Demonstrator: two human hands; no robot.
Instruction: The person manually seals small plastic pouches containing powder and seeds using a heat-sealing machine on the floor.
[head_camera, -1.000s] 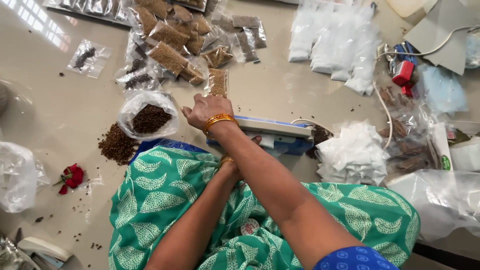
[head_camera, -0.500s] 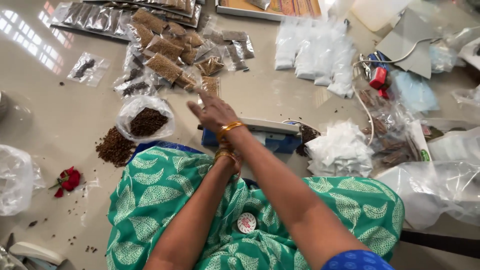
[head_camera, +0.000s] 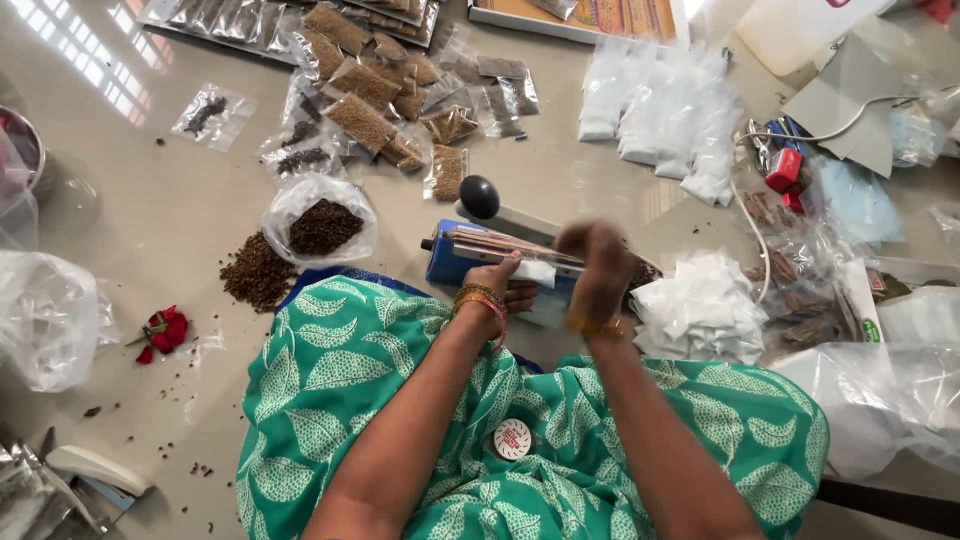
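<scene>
Two hands at a blue heat sealer (head_camera: 452, 262) on the floor: left hand (head_camera: 508, 287) steadies a small clear pouch (head_camera: 537, 273) at its bar, right hand (head_camera: 598, 268) blurred above, grip unreadable; filled packets (head_camera: 365, 95) lie beyond.

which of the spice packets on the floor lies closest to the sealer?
The small clear packet of brown spice lying alone just beyond the blue heat sealer, near its black knob. The other filled packets sit clustered farther away, overlapping.
</scene>
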